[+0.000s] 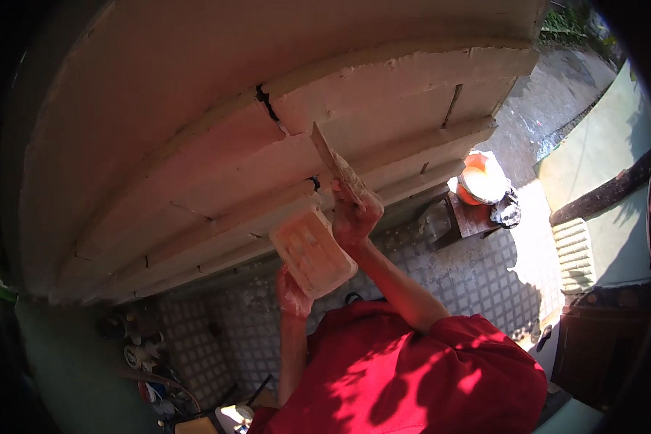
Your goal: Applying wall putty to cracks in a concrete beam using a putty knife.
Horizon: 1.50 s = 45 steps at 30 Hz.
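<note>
My left hand is wrapped round the lower side of a shallow rectangular tub, orange-pink with a pale smeared rim. My right hand grips a wide putty knife caked with pale filler, just above and right of the tub. The knife's far edge reaches to the pale ledged wall; whether it touches is not clear. Left of the blade, a dark jagged crack crosses a ledge. A smaller dark gap shows below, between the tub and the knife.
An orange bucket with white material stands on a small dark table to the right, a crumpled cloth beside it. The floor is patterned tile. Mixed items lie at lower left, a dark wooden cabinet at right.
</note>
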Tool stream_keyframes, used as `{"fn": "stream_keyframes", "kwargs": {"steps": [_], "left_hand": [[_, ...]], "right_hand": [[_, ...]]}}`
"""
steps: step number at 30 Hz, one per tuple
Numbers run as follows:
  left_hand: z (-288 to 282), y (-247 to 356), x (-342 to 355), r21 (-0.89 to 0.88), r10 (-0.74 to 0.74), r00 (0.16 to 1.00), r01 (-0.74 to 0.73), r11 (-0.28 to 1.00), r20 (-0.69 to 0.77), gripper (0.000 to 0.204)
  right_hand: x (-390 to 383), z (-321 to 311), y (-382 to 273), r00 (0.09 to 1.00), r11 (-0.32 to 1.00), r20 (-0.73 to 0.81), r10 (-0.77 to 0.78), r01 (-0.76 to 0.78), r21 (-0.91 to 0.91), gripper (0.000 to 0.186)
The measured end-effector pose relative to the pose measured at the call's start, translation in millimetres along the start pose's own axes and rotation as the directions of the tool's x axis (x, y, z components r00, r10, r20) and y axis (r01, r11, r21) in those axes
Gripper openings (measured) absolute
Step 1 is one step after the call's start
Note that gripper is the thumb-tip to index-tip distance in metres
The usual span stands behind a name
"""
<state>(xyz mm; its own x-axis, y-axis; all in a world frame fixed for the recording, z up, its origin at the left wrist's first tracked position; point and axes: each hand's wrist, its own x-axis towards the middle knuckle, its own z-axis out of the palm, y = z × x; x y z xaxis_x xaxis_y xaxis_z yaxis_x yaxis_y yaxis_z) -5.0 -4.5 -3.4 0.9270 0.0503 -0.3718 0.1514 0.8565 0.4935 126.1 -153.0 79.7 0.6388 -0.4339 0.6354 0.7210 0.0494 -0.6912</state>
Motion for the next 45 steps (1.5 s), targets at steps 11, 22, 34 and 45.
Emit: {"fn": "stream_keyframes", "kwargs": {"steps": [11, 22, 34, 45], "left_hand": [[0, 0, -4, -0.019, 0.033, 0.999, -0.034, 0.999, -0.013, 0.047], [4, -2, 1, 0.026, 0.023, 1.0, -0.023, 0.999, -0.012, 0.048], [1, -1, 1, 0.006, 0.019, 0.999, -0.019, 1.0, 0.04, 0.049], [2, -4, 5, -0.029, 0.011, 0.999, -0.009, 1.0, 0.053, 0.049]], "right_hand": [[84, -15, -35, 0.981, 0.881, 0.025, -0.192, 0.184, -0.436, 0.038], [66, -5, -78, 0.972, 0.94, 0.199, -0.124, 0.179, -0.289, 0.052], [78, -28, -12, 0.835, 0.741, 0.433, -0.341, 0.522, -0.423, 0.055], [126, -50, -10, 0.645, 0.512, 0.665, -0.376, 0.743, -0.431, 0.05]]}}
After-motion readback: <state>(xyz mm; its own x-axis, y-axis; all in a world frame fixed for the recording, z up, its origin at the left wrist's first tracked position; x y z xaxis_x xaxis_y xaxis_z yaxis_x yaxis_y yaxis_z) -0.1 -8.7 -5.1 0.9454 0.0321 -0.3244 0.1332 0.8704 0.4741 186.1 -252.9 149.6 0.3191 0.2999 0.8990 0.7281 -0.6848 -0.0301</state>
